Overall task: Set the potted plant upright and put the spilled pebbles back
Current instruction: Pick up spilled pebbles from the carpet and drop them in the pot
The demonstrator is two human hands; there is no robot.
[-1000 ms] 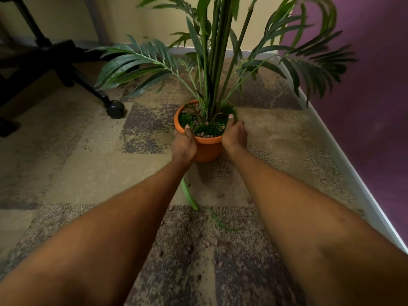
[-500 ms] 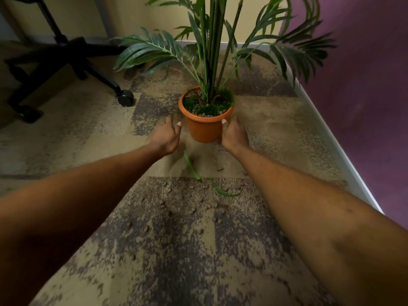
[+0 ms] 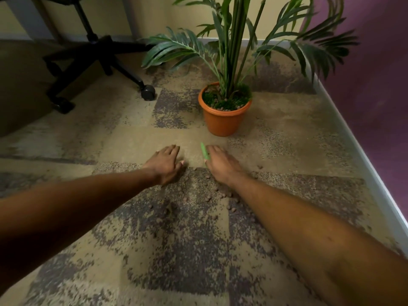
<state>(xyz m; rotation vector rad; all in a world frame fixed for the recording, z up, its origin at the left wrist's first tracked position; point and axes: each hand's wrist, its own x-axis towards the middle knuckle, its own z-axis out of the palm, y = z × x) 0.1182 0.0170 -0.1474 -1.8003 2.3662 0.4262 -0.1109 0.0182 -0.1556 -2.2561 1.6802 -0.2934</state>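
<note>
1. Potted plant (image 3: 224,115): stands upright on the carpet (image 3: 287,133), at 1 o'clock from the hands and apart from both. Moss and pebbles fill the pot top.
2. Spilled pebbles (image 3: 207,198): scattered on the carpet at 6 o'clock from the hands, mostly between the two forearms.
3. Left hand (image 3: 165,164): palm down, fingers extended, flat on the carpet. It holds nothing.
4. Right hand (image 3: 223,165): palm down, fingers extended, at 3 o'clock from the left hand. A loose green leaf (image 3: 204,151) emerges at its thumb side, pointing to 12 o'clock. Whether the thumb pinches the leaf cannot be determined.
5. Office chair base (image 3: 99,58): at 10 o'clock from the pot, one castor near it.
6. Purple wall (image 3: 375,85): at 3 o'clock.
</note>
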